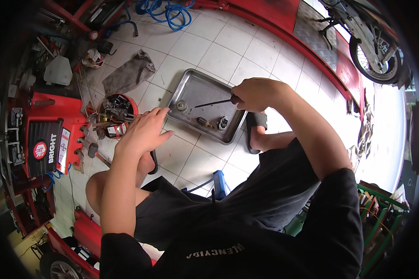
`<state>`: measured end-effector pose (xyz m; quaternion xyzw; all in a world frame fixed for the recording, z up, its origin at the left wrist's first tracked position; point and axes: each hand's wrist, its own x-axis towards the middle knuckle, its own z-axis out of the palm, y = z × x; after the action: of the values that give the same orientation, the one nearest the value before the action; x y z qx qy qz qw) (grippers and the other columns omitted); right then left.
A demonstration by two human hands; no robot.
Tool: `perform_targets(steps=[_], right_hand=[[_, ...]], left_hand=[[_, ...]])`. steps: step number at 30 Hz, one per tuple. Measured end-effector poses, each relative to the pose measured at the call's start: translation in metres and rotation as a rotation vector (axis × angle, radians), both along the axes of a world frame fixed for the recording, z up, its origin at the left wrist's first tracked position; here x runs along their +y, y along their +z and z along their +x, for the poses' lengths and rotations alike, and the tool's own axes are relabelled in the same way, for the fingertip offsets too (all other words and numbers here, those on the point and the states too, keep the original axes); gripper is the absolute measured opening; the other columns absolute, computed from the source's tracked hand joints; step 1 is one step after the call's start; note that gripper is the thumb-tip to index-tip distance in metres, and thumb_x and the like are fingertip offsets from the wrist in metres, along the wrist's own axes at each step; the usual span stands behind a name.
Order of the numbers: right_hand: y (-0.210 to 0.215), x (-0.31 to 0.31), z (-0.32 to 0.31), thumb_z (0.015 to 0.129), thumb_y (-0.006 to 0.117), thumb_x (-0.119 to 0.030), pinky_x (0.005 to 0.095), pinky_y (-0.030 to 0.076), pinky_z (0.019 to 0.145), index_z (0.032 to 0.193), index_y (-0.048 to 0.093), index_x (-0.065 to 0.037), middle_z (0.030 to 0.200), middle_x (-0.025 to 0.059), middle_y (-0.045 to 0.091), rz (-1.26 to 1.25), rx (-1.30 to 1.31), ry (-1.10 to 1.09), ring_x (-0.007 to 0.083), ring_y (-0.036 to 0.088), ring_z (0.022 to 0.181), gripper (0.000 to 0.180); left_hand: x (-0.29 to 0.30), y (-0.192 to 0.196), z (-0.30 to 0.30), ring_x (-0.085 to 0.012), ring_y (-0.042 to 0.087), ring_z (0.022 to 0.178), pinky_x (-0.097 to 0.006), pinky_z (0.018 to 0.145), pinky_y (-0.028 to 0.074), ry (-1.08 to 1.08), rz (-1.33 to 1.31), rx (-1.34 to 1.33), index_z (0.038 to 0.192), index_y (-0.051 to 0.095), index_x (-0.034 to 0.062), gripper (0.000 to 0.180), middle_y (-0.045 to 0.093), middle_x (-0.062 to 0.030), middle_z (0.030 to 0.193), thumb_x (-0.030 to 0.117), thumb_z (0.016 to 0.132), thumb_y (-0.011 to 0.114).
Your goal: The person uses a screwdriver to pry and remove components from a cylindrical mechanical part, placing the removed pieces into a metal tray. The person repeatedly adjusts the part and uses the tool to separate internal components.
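Observation:
My right hand is closed round the dark handle of a screwdriver, over the right side of a metal tray. The screwdriver's thin shaft points left across the tray. In the tray lie a round metal part, a small dark and brass-coloured part and a grey metal part with openings. My left hand is open, palm down, with fingers stretched toward the tray's left edge. It appears to hold nothing. Part of a tool-filled red container is hidden behind it.
A stained grey rag lies beyond the container. A mallet rests near the red tool cabinet on the left. Blue hose coils at the far side. A motorcycle stands far right, beside a red lift.

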<state>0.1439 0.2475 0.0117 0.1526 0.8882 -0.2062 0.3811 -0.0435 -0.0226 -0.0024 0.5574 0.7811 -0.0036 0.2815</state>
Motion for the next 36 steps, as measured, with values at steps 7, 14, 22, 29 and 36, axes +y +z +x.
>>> perform_targets(steps=[7,14,22,29,36], right_hand=[[-0.003,-0.003,-0.001,0.092,0.064,-0.025,0.0437,0.054,0.070,0.101,0.065,-0.002,0.075,0.0134,0.070,0.019,-0.020,-0.032,0.0307,0.070,0.075,0.026],[-0.006,-0.004,-0.001,0.092,0.066,-0.027,0.0445,0.054,0.077,0.108,0.066,-0.002,0.087,0.0157,0.071,0.034,-0.027,-0.018,0.0333,0.070,0.087,0.029],[-0.008,-0.005,-0.002,0.092,0.066,-0.027,0.0451,0.053,0.081,0.110,0.066,-0.003,0.093,0.0156,0.072,0.063,-0.065,-0.001,0.0343,0.069,0.092,0.030],[-0.007,-0.008,-0.003,0.093,0.065,-0.026,0.0455,0.053,0.080,0.112,0.065,-0.003,0.092,0.0159,0.072,0.038,-0.058,-0.019,0.0339,0.070,0.091,0.029],[-0.007,-0.010,-0.004,0.093,0.065,-0.025,0.0457,0.053,0.081,0.114,0.066,-0.004,0.094,0.0159,0.072,0.044,-0.060,-0.016,0.0334,0.070,0.092,0.030]], left_hand=[[0.001,-0.004,0.000,-0.0382,0.058,0.125,-0.048,0.108,0.044,-0.007,-0.004,0.002,0.144,0.046,-0.0006,0.067,0.058,-0.0212,0.137,0.032,0.091,0.071],[0.001,-0.004,0.003,-0.0381,0.058,0.124,-0.048,0.107,0.045,-0.020,-0.007,0.009,0.144,0.046,-0.0007,0.068,0.058,-0.0210,0.137,0.033,0.091,0.072],[0.000,-0.002,0.004,-0.0383,0.059,0.123,-0.048,0.107,0.045,-0.020,-0.007,0.016,0.143,0.047,-0.0007,0.067,0.059,-0.0219,0.135,0.032,0.090,0.072],[-0.001,-0.006,0.004,-0.0379,0.059,0.123,-0.048,0.107,0.044,-0.025,0.001,0.029,0.143,0.047,-0.0001,0.066,0.059,-0.0209,0.135,0.032,0.091,0.072],[-0.001,-0.003,0.005,-0.0375,0.060,0.123,-0.048,0.107,0.044,-0.013,-0.011,0.030,0.143,0.047,-0.0001,0.066,0.060,-0.0206,0.134,0.032,0.091,0.072]])
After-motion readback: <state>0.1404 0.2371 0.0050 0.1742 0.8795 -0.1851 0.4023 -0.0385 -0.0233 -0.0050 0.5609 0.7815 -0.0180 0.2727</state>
